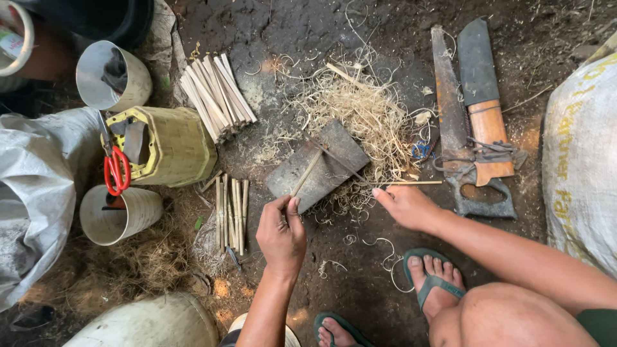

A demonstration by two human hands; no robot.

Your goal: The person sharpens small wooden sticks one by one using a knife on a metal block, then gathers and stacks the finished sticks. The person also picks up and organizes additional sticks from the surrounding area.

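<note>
From the head view, the person is squatting over dark earth, and the left hand [281,232] is pinching a thin bamboo stick [306,174] between thumb and fingers; the grip is closed on its lower end, and the stick is slanting up across a flat grey wooden block [334,157] lying on the ground. The right hand [406,205] is resting low beside the block, its fingers curled loosely, and whether its grip is closed on the long thin sliver [411,183] running just above it is impossible to tell.

A heap of pale shavings [366,112] is lying behind and around the block. To the right, a rusty hand saw [453,122] and a broad knife with a wooden handle [482,90] are lying side by side. Left of the block, a small row of cut sticks [231,212] is lying near the left hand, and a larger bundle of pale splints [215,96] is leaning further back. A yellow woven basket [177,148] is holding red-handled scissors [116,168]. The person's feet in green sandals [432,279] are showing at the bottom.
</note>
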